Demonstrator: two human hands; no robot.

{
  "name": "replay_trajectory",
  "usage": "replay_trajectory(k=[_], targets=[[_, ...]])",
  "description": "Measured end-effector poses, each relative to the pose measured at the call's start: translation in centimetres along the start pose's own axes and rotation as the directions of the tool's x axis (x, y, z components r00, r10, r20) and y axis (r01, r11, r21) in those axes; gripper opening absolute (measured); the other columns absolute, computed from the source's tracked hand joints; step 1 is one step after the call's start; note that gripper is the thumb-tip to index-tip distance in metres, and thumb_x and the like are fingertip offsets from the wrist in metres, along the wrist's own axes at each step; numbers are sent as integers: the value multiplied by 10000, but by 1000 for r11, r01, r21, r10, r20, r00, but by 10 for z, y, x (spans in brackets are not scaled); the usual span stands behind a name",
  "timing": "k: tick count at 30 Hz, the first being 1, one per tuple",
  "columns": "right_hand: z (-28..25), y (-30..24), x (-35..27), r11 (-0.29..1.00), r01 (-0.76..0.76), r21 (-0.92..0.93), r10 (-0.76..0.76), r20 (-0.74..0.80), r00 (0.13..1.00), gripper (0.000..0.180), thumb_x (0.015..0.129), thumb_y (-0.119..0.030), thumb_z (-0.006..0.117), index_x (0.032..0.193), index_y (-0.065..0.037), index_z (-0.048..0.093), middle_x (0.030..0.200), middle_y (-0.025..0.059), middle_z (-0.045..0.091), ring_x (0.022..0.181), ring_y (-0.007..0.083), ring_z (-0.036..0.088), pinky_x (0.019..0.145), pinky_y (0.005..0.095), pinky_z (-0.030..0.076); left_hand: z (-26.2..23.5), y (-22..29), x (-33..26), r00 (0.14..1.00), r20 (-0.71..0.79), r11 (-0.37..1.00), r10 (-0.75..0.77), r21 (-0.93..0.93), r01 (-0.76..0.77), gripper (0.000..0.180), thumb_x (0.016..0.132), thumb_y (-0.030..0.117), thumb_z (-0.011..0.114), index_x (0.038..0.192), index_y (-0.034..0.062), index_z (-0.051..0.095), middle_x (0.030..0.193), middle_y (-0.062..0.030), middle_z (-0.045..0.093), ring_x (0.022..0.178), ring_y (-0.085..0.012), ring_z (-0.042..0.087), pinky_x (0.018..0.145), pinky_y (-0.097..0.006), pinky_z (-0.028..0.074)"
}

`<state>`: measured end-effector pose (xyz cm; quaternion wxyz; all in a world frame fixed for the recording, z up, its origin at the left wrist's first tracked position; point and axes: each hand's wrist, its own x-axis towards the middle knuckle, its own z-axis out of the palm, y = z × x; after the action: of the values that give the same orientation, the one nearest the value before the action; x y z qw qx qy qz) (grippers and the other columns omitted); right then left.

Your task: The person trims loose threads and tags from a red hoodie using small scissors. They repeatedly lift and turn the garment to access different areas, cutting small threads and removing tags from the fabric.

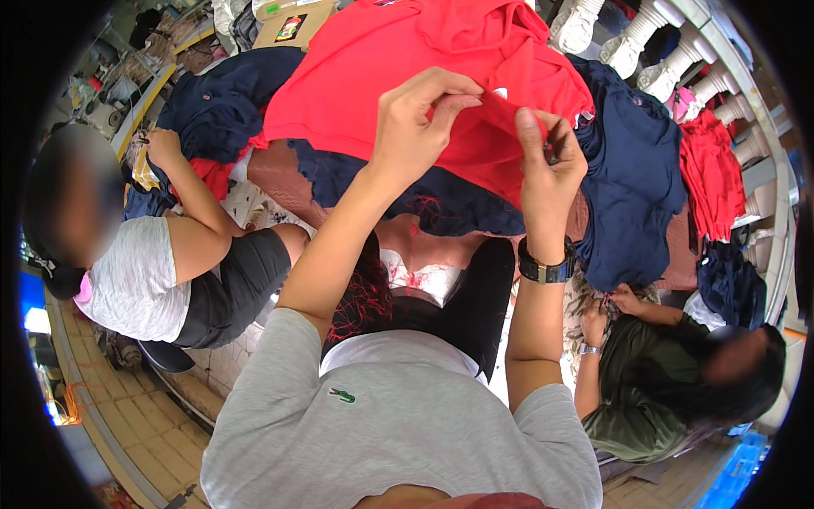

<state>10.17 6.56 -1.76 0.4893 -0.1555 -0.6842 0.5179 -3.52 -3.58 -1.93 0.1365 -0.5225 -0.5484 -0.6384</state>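
A red garment [398, 68] lies spread over the pile in front of me. My left hand [415, 127] pinches a fold of its red fabric near the hem. My right hand [549, 170], with a black watch on the wrist, grips the same fold from the other side and seems to hold a small dark tool against the cloth, though I cannot make it out. The two hands are close together, with the fabric stretched between them.
Dark navy garments [632, 178] and more red cloth [712, 170] are heaped around. A person in a white top [136, 271] sits at my left, touching the pile. Another person in a green top [644, 382] sits at lower right. White balusters [678, 59] line the far right.
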Motion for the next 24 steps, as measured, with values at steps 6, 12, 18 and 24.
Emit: replay_trajectory(k=[6,12,18,24], targets=[[-18,3,-8,904,-211,371,234,-15,972,156,997,-212,675,946,-76,617,675,-92,483,498,-12,324,445,201,236,23,6,3,997,80,999,25,-42,-22,53,906,-53,642,908,-1,647,937,-120,707,841,-232,697,758,-301,548],[-34,3,-22,973,-167,160,197,-198,960,161,1032,-214,607,1006,-55,601,688,-65,475,539,2,376,471,206,270,36,14,-6,956,281,948,-83,-274,163,71,1031,35,537,984,-11,566,1038,-129,714,991,-186,691,883,-313,559],[-34,-49,-54,967,-241,88,223,171,960,504,1114,-419,341,1034,-3,616,680,-25,454,553,41,337,516,209,275,37,18,-13,946,312,944,-88,-277,179,112,1063,92,491,1010,2,534,1105,-157,726,1037,-198,692,908,-332,556],[-32,-4,-45,823,-512,245,428,325,844,474,1096,-401,356,961,-17,598,628,-28,416,470,54,306,448,238,222,32,25,-14,922,376,944,-93,-263,202,129,1066,126,498,1019,13,538,1135,-151,727,1042,-194,686,915,-324,529]])
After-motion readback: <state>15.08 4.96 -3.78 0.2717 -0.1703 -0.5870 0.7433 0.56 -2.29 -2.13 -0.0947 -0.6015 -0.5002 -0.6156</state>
